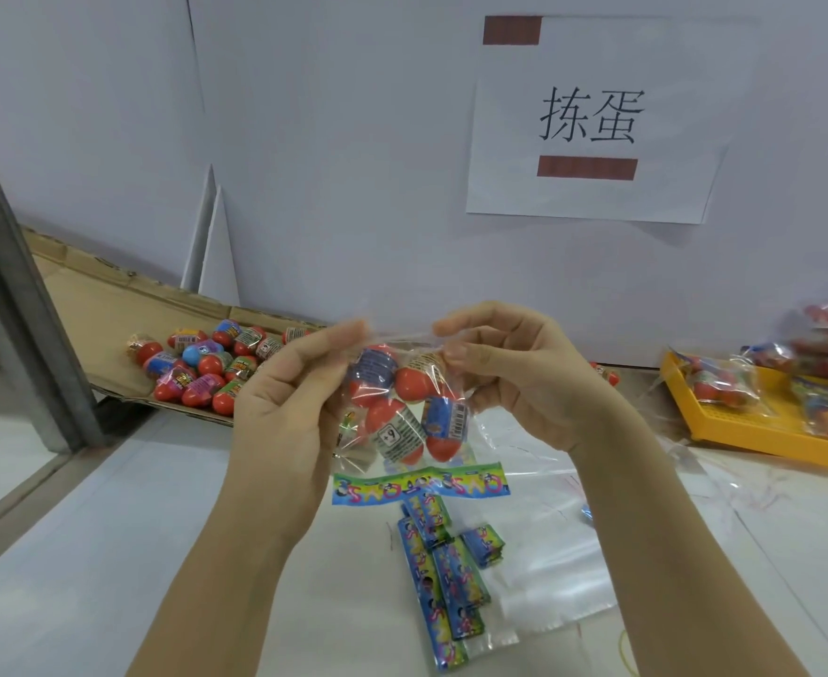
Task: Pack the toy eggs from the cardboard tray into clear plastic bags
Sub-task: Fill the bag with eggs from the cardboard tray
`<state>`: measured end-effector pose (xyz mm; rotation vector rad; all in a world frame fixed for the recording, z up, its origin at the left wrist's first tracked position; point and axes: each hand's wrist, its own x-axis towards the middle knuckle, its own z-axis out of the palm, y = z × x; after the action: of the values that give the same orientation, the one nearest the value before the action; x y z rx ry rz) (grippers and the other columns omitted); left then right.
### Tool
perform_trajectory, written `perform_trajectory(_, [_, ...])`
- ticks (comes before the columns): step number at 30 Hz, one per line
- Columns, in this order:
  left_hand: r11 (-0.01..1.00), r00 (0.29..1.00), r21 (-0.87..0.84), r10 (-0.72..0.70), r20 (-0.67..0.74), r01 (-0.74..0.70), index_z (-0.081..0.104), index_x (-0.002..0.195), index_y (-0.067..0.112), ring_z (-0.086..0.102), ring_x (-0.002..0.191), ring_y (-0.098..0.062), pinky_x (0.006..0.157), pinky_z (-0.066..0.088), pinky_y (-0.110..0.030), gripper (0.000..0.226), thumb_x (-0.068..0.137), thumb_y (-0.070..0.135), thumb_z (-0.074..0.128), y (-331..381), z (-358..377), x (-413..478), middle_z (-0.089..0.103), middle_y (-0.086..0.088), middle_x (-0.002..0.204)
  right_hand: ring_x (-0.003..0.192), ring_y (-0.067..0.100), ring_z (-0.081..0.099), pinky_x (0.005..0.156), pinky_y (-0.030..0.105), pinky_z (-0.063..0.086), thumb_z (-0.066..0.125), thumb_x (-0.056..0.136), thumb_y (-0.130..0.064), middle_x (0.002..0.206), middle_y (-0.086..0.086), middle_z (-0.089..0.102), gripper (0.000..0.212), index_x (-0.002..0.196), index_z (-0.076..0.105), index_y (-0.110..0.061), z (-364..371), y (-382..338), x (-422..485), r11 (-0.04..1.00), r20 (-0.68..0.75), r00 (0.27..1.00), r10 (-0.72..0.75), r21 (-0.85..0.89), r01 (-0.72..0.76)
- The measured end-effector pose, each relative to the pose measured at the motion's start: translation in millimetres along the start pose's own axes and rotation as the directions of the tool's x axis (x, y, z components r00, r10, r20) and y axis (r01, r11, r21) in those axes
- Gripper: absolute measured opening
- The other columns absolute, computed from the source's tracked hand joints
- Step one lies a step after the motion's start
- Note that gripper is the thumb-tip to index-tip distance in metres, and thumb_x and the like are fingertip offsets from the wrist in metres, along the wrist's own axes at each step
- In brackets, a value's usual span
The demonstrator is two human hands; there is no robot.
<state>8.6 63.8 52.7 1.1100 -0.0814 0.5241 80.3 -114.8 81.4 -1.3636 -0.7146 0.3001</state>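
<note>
Filled bag [353,459] is held up
Its mouth is pinched by left hand [285,408] and right hand [514,378]; eggs [402,432] may be spilled if one slips.

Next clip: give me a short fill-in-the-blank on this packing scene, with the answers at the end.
1. The left hand and the right hand pinch the top of a clear bag that holds toy ____.
2. The loose eggs lie on the tray at the left, which is made of ____.
3. The basket at the right, which holds filled bags, is coloured ____.
Missing words: eggs; cardboard; yellow.
</note>
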Motion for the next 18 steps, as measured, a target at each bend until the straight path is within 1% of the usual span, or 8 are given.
perform_trajectory(2, [0.999, 1.000, -0.043, -0.001, -0.002, 0.001, 0.075, 0.069, 0.022, 0.071, 0.094, -0.013, 0.089, 0.054, -0.031, 0.019, 0.074, 0.013, 0.059, 2, 1, -1, 0.077, 0.002, 0.096, 0.056, 0.011, 0.064, 0.049, 0.023, 0.052, 0.067, 0.079, -0.009, 0.071, -0.002, 0.068, 0.019, 0.082, 0.076, -0.025, 2, 1, 1, 1.000, -0.002, 1.000, -0.009, 0.012, 0.009])
perform_trajectory(4, [0.999, 1.000, -0.040, 0.005, 0.011, -0.005, 0.073, 0.060, 0.025, 0.071, 0.092, -0.012, 0.088, 0.055, -0.033, 0.022, 0.073, 0.013, 0.059, 4, 1, -1, 0.076, 0.005, 0.094, 0.056, 0.011, 0.064, 0.049, 0.023, 0.052, 0.065, 0.079, -0.008, 0.071, -0.003, 0.068, 0.021, 0.080, 0.075, -0.026, 3, 1, 1, 1.000, -0.001, 1.000, -0.024, 0.017, 0.024])
perform_trajectory(6, [0.999, 1.000, 0.027, 0.021, 0.022, -0.022, 0.072, 0.059, 0.029, 0.070, 0.089, -0.013, 0.090, 0.055, -0.038, 0.035, 0.083, 0.008, 0.057, 4, 0, -1, 0.076, 0.008, 0.089, 0.056, 0.010, 0.064, 0.048, 0.023, 0.052, 0.064, 0.081, -0.007, 0.071, -0.005, 0.068, 0.024, 0.079, 0.075, -0.028, 4, 1, 1, 0.999, 0.009, 0.999, -0.043, 0.019, 0.043])
perform_trajectory(8, [0.994, 0.999, 0.103, 0.038, 0.030, -0.041, 0.072, 0.059, 0.034, 0.066, 0.086, -0.015, 0.090, 0.051, -0.043, 0.054, 0.096, 0.002, 0.049, 4, -2, -2, 0.073, 0.011, 0.081, 0.055, 0.010, 0.064, 0.048, 0.023, 0.052, 0.062, 0.082, -0.006, 0.070, -0.005, 0.068, 0.026, 0.077, 0.074, -0.028, 4, -2, 0, 0.998, 0.023, 0.998, -0.053, 0.019, 0.053])
perform_trajectory(11, [0.993, 0.999, 0.113, 0.028, 0.022, -0.031, 0.070, 0.057, 0.035, 0.061, 0.091, -0.021, 0.090, 0.048, -0.043, 0.061, 0.098, -0.001, 0.043, 4, -4, -3, 0.070, 0.009, 0.080, 0.054, 0.010, 0.062, 0.047, 0.022, 0.052, 0.060, 0.081, -0.005, 0.067, -0.004, 0.067, 0.027, 0.069, 0.072, -0.026, 5, -4, -1, 0.998, 0.034, 0.998, -0.056, 0.018, 0.056])
perform_trajectory(14, [0.993, 1.000, 0.119, 0.012, 0.021, -0.015, 0.069, 0.059, 0.034, 0.061, 0.098, -0.024, 0.095, 0.046, -0.046, 0.059, 0.098, -0.001, 0.043, 2, -8, -4, 0.069, 0.003, 0.092, 0.054, 0.010, 0.062, 0.047, 0.023, 0.052, 0.057, 0.080, -0.002, 0.065, -0.004, 0.067, 0.030, 0.064, 0.069, -0.024, 4, -5, -1, 0.998, 0.049, 0.997, -0.055, 0.043, 0.053])
perform_trajectory(16, [0.993, 1.000, 0.115, -0.005, 0.012, 0.003, 0.065, 0.062, 0.030, 0.063, 0.104, -0.030, 0.098, 0.047, -0.046, 0.050, 0.095, -0.002, 0.046, 1, -9, -4, 0.069, -0.004, 0.098, 0.054, 0.009, 0.061, 0.048, 0.022, 0.051, 0.056, 0.080, -0.001, 0.065, -0.005, 0.066, 0.032, 0.062, 0.068, -0.023, 4, -5, -2, 0.997, 0.064, 0.996, -0.059, 0.060, 0.055])
perform_trajectory(18, [0.999, 0.995, 0.044, 0.006, 0.099, -0.010, 0.059, 0.057, 0.025, 0.068, 0.098, -0.023, 0.088, 0.054, -0.033, 0.035, 0.083, 0.002, 0.052, 2, -7, -3, 0.073, -0.004, 0.097, 0.055, 0.010, 0.060, 0.049, 0.022, 0.049, 0.054, 0.080, 0.001, 0.066, -0.005, 0.066, 0.033, 0.060, 0.067, -0.022, 2, -6, -3, 0.995, 0.073, 0.996, -0.060, 0.080, 0.054])
